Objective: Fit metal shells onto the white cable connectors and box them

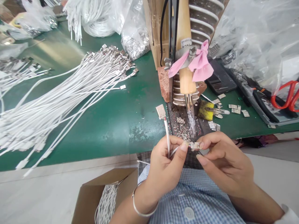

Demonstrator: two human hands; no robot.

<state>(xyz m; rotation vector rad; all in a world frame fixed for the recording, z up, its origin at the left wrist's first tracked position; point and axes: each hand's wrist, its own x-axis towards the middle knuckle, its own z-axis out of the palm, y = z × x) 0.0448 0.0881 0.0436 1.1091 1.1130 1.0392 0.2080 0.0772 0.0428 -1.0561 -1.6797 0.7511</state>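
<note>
metal tab (195, 145): a small shiny piece pinched between thumb and forefinger of the right hand (224, 166), held in the air just off the near edge of the surface (112, 124) and right under the soldering iron tip (192, 124).
left hand (163, 168): fingers closed around two white cables (168, 140); its thumb and forefinger pinch one cable end against the tab, while the other cable stands up with a finished connector (161, 111) on top.
risk, heat: the fingertips of both hands sit very near the iron tip; a small upward slip could likely burn them or scorch the cable jacket.
risk, alignment: the tab is tiny and gripped only at its edges, so it could twist or drop into the lap.
risk, snag: the upright cable might brush the iron stand (184, 90).
open room: bare green surface to the left of the iron, before the cable pile (58, 102).
crowded side: loose tabs (233, 109), a yellow sponge (205, 110) and red scissors (288, 95) fill the right.
below: a cardboard box (100, 199) of cables by the left forearm.
</note>
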